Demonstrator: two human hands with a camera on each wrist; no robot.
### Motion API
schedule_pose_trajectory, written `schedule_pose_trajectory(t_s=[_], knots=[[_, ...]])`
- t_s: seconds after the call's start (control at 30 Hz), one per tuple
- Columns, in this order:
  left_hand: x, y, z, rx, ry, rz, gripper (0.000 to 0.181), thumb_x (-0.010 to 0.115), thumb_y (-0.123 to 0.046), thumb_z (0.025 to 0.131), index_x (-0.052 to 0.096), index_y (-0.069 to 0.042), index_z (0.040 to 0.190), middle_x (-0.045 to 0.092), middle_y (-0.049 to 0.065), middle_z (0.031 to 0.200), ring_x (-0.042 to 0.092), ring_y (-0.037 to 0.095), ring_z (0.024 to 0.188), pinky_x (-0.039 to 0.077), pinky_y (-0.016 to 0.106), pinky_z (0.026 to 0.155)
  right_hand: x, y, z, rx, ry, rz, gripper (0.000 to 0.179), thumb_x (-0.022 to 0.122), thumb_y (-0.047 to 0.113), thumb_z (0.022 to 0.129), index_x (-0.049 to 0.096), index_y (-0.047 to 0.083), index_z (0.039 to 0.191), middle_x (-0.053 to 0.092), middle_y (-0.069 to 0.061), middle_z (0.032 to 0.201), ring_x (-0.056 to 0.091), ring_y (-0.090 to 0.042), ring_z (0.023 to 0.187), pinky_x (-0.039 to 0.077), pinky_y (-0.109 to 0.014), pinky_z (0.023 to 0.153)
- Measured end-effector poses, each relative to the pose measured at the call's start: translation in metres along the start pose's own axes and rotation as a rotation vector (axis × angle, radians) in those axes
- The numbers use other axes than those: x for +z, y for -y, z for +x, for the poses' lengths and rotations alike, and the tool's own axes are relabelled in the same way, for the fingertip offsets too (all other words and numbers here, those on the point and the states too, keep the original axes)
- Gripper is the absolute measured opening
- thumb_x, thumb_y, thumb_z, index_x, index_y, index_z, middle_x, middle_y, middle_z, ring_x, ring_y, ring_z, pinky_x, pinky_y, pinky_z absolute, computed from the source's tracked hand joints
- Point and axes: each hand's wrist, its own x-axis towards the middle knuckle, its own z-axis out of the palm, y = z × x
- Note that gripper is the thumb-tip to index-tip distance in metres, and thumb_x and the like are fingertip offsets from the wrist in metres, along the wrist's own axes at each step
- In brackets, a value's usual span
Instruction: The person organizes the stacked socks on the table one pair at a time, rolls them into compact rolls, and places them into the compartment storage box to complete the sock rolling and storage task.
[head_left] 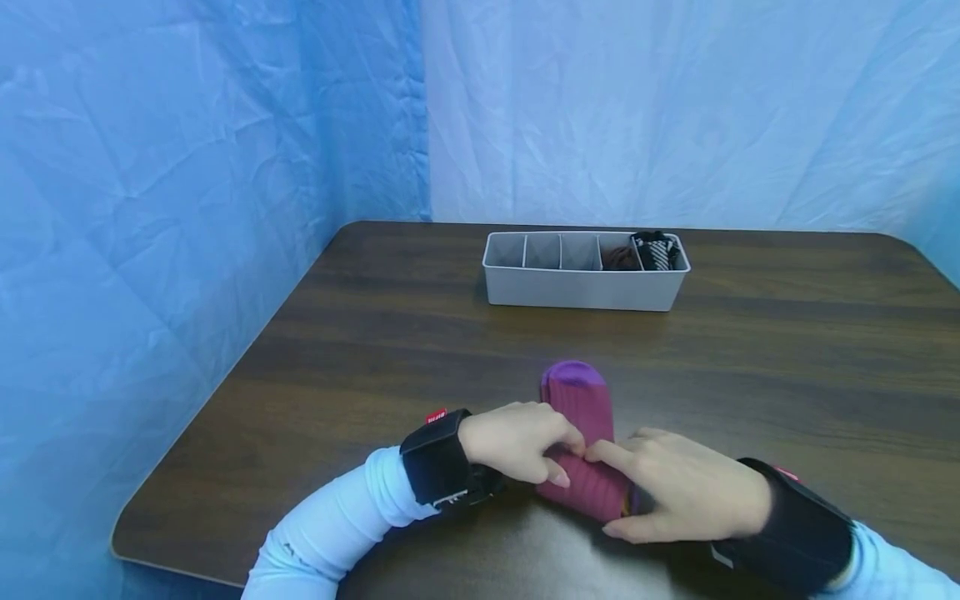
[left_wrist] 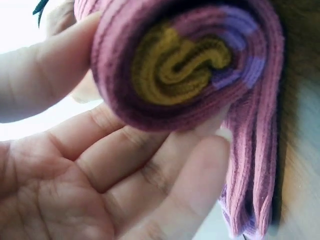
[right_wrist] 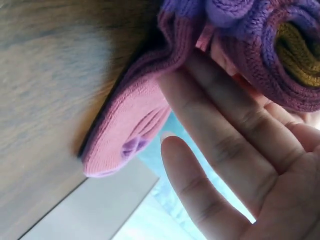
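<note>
A pair of pink socks (head_left: pixel 581 408) with purple toes lies on the table, its near end rolled up toward me. From the left, my left hand (head_left: pixel 516 442) grips the roll; in the left wrist view thumb and fingers curl about the coiled socks (left_wrist: pixel 172 92), which show mustard and purple bands at the core. My right hand (head_left: pixel 686 487) holds the roll's right end, with index finger on top and thumb at the near side. In the right wrist view the flat toe part of the socks (right_wrist: pixel 122 130) extends beyond the fingers.
A grey divided box (head_left: pixel 577 287) stands near the table's far edge. Its right compartments hold a brown bundle (head_left: pixel 621 258) and a black-and-white patterned bundle (head_left: pixel 657 252). Blue sheeting (head_left: pixel 225 150) hangs around the dark wooden table (head_left: pixel 360 333).
</note>
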Motion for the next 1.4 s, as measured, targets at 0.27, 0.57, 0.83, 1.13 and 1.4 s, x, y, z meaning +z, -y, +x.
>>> schedule_pose_trajectory(t_s=[0.27, 0.57, 0.83, 1.13, 1.4], knots=[[0.000, -0.001, -0.004, -0.092, -0.013, -0.038, 0.014, 0.059, -0.020, 0.079, 0.056, -0.015, 0.093, 0.052, -0.007, 0.069, 0.046, 0.003, 0.057, 0.037, 0.015, 0.050, 0.000, -0.007, 0.003, 0.004, 0.048, 0.062, 0.042, 0.051, 0.046, 0.080, 0.048, 0.016, 0.108, 0.050, 0.022, 0.073, 0.047, 0.005, 0.067, 0.040, -0.018, 0.059], [0.000, 0.003, -0.001, -0.142, -0.023, 0.026, 0.019, 0.054, -0.024, 0.083, 0.057, -0.016, 0.100, 0.054, -0.008, 0.080, 0.048, 0.004, 0.070, 0.039, 0.016, 0.060, 0.002, -0.009, 0.004, 0.028, 0.049, -0.045, 0.065, 0.050, 0.059, 0.073, 0.047, 0.011, 0.117, 0.059, 0.013, 0.097, 0.053, 0.001, 0.085, 0.043, -0.032, 0.076], [0.000, 0.005, 0.002, -0.174, -0.103, 0.052, 0.014, 0.051, -0.023, 0.085, 0.057, -0.016, 0.095, 0.051, -0.007, 0.076, 0.046, 0.005, 0.067, 0.039, 0.016, 0.057, 0.007, -0.010, 0.003, 0.093, 0.014, -0.069, 0.078, 0.060, 0.058, 0.065, 0.037, 0.012, 0.124, 0.050, 0.003, 0.119, 0.050, -0.011, 0.102, 0.042, -0.036, 0.084], [0.001, 0.008, 0.007, -0.241, -0.165, -0.001, 0.006, 0.051, -0.024, 0.085, 0.049, -0.018, 0.085, 0.048, -0.007, 0.070, 0.045, 0.006, 0.058, 0.036, 0.018, 0.048, 0.005, -0.009, 0.003, 0.045, -0.058, -0.079, 0.080, 0.072, 0.043, 0.059, 0.037, 0.017, 0.126, 0.045, 0.003, 0.121, 0.046, -0.014, 0.109, 0.040, -0.037, 0.088], [0.001, 0.015, 0.010, -0.248, -0.154, -0.011, 0.007, 0.048, -0.025, 0.087, 0.050, -0.019, 0.084, 0.044, -0.006, 0.063, 0.043, 0.006, 0.054, 0.033, 0.019, 0.046, 0.005, -0.008, 0.002, 0.053, -0.026, -0.101, 0.086, 0.076, 0.035, 0.055, 0.033, 0.019, 0.129, 0.044, -0.001, 0.124, 0.046, -0.018, 0.109, 0.039, -0.041, 0.089]])
